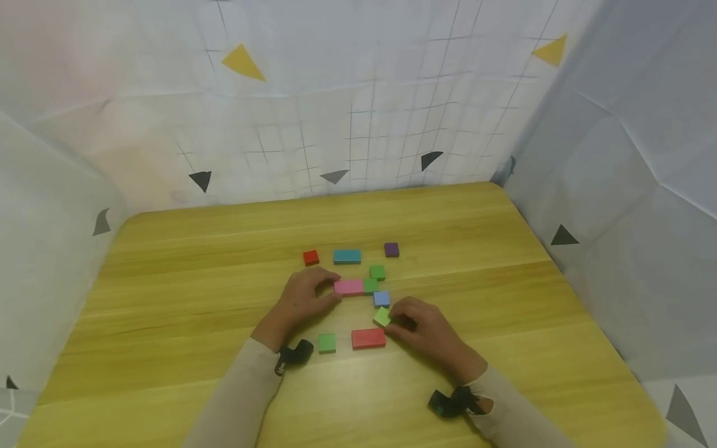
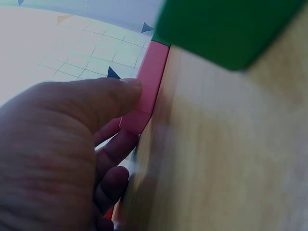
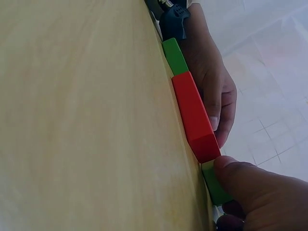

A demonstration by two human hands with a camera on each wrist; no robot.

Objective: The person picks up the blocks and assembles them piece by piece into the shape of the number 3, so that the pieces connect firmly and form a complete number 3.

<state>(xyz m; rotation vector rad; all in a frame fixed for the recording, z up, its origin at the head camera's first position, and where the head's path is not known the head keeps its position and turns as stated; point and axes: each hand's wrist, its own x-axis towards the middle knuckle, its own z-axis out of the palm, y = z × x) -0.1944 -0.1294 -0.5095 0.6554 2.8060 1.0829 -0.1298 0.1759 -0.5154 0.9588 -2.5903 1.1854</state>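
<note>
My left hand (image 1: 304, 295) pinches the left end of a pink block (image 1: 349, 287) between thumb and fingers; the left wrist view shows the thumb on the side of the pink block (image 2: 153, 77). A green block (image 1: 370, 286) sits against its right end. Thumb and fingers of my right hand (image 1: 421, 325) pinch a light green block (image 1: 382, 317), which is turned at an angle on the table. Just above that lies a blue block (image 1: 381, 299). A red oblong block (image 1: 368, 338) lies below, close to the right thumb.
On the wooden table (image 1: 196, 298), a small red block (image 1: 310, 257), a teal oblong block (image 1: 347, 256) and a purple block (image 1: 391, 249) lie farther back. Another green block (image 1: 378, 272) is behind the pink one. One more green block (image 1: 327, 343) lies near the left wrist.
</note>
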